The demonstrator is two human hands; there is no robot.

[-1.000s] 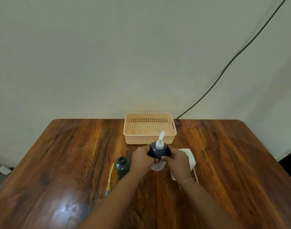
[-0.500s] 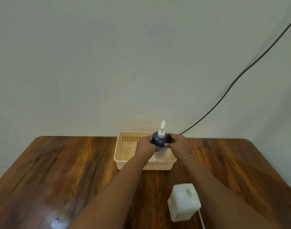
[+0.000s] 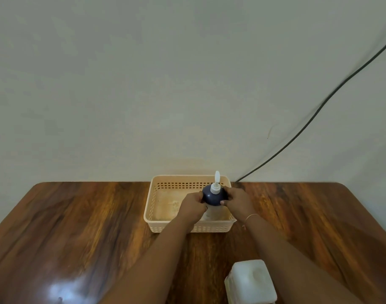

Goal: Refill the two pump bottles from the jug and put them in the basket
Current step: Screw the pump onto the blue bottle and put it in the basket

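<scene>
Head view: both hands (image 3: 193,206) (image 3: 237,202) grip pump bottle (image 3: 213,195) over basket (image 3: 157,224).

Both hands, the left hand (image 3: 191,205) and the right hand (image 3: 237,201), are gripping a bottle (image 3: 214,195) over the right part of the basket (image 3: 150,205), so that part is being blocked. The basket's left half is lying open and bare. The jug (image 3: 250,281) is standing near, just under the right forearm, narrowing the way back on that side. The table (image 3: 78,227) is lying clear to the left and far right. A cable (image 3: 319,108) is slanting down the wall to the far right.
</scene>
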